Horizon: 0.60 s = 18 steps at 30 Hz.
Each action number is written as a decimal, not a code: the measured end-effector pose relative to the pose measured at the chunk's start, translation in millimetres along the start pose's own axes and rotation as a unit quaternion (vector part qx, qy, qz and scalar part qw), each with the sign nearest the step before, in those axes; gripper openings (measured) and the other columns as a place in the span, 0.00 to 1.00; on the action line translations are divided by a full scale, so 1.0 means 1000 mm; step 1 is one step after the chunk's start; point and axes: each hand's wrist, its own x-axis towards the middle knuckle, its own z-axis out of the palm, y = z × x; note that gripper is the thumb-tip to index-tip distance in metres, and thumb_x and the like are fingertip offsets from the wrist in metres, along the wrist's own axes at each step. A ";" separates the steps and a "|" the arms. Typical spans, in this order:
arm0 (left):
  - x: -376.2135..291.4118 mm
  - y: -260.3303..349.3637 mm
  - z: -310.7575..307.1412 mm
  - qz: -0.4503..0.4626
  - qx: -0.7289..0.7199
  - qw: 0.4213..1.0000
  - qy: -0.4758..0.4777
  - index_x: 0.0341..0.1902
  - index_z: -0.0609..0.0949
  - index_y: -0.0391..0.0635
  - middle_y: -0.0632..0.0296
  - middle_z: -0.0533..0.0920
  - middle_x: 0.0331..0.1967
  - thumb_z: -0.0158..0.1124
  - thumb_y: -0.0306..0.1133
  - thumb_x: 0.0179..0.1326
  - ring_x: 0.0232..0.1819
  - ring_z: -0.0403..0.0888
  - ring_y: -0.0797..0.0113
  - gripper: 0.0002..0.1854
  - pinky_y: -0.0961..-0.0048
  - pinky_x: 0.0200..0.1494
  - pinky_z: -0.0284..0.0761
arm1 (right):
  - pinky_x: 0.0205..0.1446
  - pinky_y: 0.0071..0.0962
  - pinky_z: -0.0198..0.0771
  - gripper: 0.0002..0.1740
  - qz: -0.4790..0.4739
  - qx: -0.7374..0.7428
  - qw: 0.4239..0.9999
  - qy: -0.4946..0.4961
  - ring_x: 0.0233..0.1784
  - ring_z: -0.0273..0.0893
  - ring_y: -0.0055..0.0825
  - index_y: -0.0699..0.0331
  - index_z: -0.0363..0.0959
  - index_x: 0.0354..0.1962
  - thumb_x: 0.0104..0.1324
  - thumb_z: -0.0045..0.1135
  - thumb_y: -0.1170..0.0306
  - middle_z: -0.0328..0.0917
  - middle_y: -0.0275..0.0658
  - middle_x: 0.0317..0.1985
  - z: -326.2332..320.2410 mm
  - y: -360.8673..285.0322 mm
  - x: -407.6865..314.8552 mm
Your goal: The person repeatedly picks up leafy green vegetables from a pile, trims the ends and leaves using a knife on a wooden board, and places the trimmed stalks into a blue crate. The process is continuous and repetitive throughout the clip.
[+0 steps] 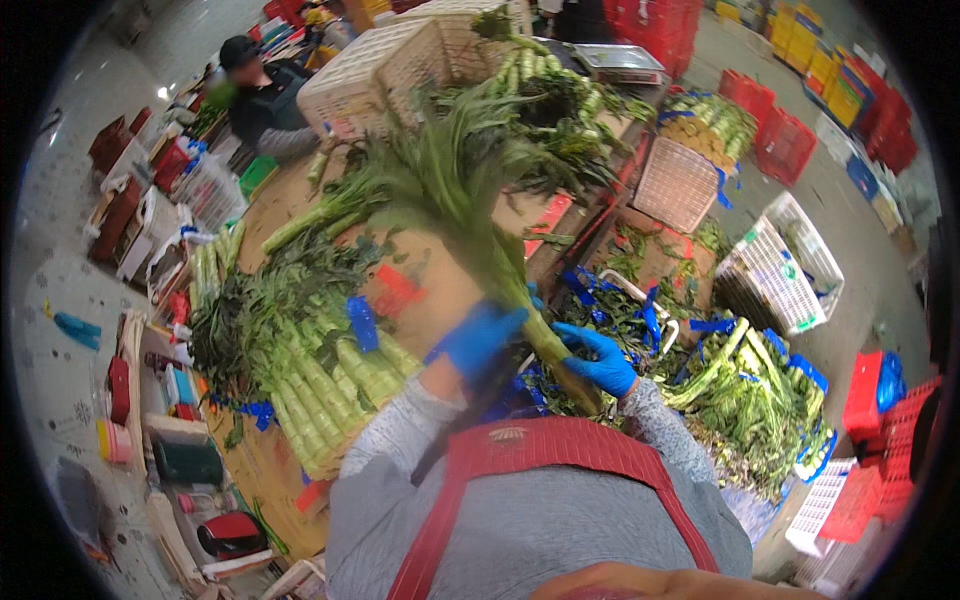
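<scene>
A long celtuce stalk [540,330] with a leafy top slants across the middle of the view, its leaves blurred by motion. Around its middle, my left hand [484,337], in a blue glove, has closed, and fingertips show past the far side. My right hand [600,364], also gloved in blue, is at the lower end with thumb and fingers spread against the stalk's side. How firmly they grip cannot be told. To the left lies a row of celtuce stalks [311,397] with leaves still on. Blue tape [362,324] crosses part of that row.
More celtuce [525,71] is piled at the table's far end beside a cream plastic crate [375,75] and a metal scale [619,60]. Leaf trimmings [757,412] heap at the right, near a white basket [780,262]. Across the table stands a person [262,97].
</scene>
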 end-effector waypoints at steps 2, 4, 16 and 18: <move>0.005 0.013 -0.043 0.022 -0.034 0.996 0.079 0.54 0.72 0.38 0.61 0.76 0.46 0.60 0.32 0.60 0.47 0.74 0.67 0.19 0.68 0.51 0.71 | 0.52 0.21 0.67 0.27 0.018 -0.016 0.998 0.063 0.46 0.71 0.19 0.60 0.64 0.61 0.64 0.55 0.73 0.75 0.32 0.43 0.000 0.002 0.008; 0.016 0.036 -0.100 0.028 -0.035 0.989 0.144 0.55 0.72 0.39 0.62 0.76 0.47 0.60 0.31 0.61 0.46 0.75 0.68 0.20 0.71 0.50 0.72 | 0.48 0.19 0.68 0.25 0.043 -0.001 0.993 0.113 0.43 0.71 0.18 0.61 0.65 0.60 0.65 0.53 0.73 0.75 0.31 0.41 -0.003 0.006 0.011; 0.047 0.017 -0.396 -0.067 0.579 0.738 0.340 0.58 0.72 0.41 0.44 0.75 0.53 0.61 0.32 0.56 0.52 0.74 0.49 0.25 0.63 0.53 0.70 | 0.39 0.17 0.69 0.18 0.184 0.032 0.948 0.257 0.36 0.73 0.16 0.64 0.72 0.53 0.65 0.51 0.72 0.78 0.34 0.40 0.033 0.090 -0.025; 0.044 -0.015 -0.372 -0.110 0.461 0.819 0.322 0.57 0.73 0.41 0.43 0.79 0.46 0.60 0.35 0.57 0.47 0.78 0.49 0.24 0.62 0.50 0.73 | 0.38 0.16 0.68 0.18 0.197 0.031 0.946 0.254 0.36 0.73 0.15 0.64 0.72 0.53 0.65 0.52 0.71 0.78 0.33 0.39 0.038 0.097 -0.028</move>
